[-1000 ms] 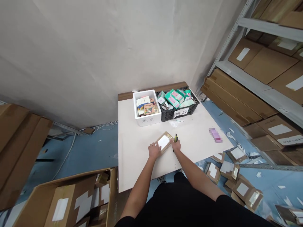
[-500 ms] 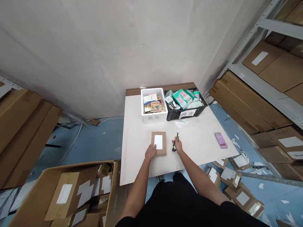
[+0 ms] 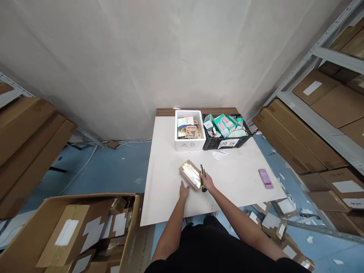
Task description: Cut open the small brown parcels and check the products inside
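Observation:
A small flat cardboard box (image 3: 186,169) lies at an angle on the white table, with shiny clear tape across its upper face. My left hand (image 3: 184,190) is just in front of the box's near left side, thumb and fingers apart, gripping nothing. In my right hand (image 3: 208,181) is a black and yellow box cutter (image 3: 203,182), held upright at the right end of the box. Whether the right fingers also touch the box I cannot tell.
Behind the box stand a white foam bin (image 3: 190,145) of books and a black crate (image 3: 211,143) of green and pink packs. Thin plastic (image 3: 217,154) lies before the crate. A large carton (image 3: 138,204) of parcels is at left; shelves (image 3: 321,110) rise at right.
The box has been turned over and rotated: its white label faced up before, now the taped side does. My left hand has let go of it. The cutter has moved left, beside the box.

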Demonstrator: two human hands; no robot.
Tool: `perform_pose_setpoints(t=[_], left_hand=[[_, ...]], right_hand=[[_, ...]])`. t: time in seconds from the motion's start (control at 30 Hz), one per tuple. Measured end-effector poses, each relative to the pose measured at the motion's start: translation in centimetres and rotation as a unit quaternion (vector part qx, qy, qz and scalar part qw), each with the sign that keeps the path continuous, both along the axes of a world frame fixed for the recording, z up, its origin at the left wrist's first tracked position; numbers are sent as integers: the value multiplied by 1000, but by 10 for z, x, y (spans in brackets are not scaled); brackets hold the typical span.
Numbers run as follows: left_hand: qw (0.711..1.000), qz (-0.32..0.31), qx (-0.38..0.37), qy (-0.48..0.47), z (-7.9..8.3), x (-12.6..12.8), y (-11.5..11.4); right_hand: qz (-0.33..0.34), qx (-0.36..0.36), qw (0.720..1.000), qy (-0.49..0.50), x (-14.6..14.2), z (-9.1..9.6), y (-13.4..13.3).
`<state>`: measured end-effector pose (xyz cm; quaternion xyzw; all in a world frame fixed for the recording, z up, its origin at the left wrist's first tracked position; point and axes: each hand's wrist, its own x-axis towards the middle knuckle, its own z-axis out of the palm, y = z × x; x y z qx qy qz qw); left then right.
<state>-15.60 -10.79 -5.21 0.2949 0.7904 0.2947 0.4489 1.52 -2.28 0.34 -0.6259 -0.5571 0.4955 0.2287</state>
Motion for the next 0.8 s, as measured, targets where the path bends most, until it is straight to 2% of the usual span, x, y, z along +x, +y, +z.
perform_pose_setpoints(t=[0.07,0.13,0.2,0.33,0.47,0.53,0.63,0.8], left_hand=[[998,32,1,59,6,-5,5],[988,2,38,152,19,-8,17],[966,-93,60,234,35,-10,31],[917,-267,-6,296,60,-11,53],[869,-397,-37,294,69,-8,60],[856,-420,-44,297,71,-6,60],[853,-420,-53,306,72,-2,62],[846,-426,-97,307,76,4,68]], right_hand=[[5,-20,999,-31,-3,3,-3],[-9,-25,999,-33,-5,3,-10],[-14,-18,1000,-11,-6,2,-18],[-18,14,1000,13,-1,5,-30],[8,17,997,-77,11,15,-27],[57,5,987,-147,13,22,-19],[138,10,965,-225,5,35,1],[204,21,932,-300,-39,49,38]])
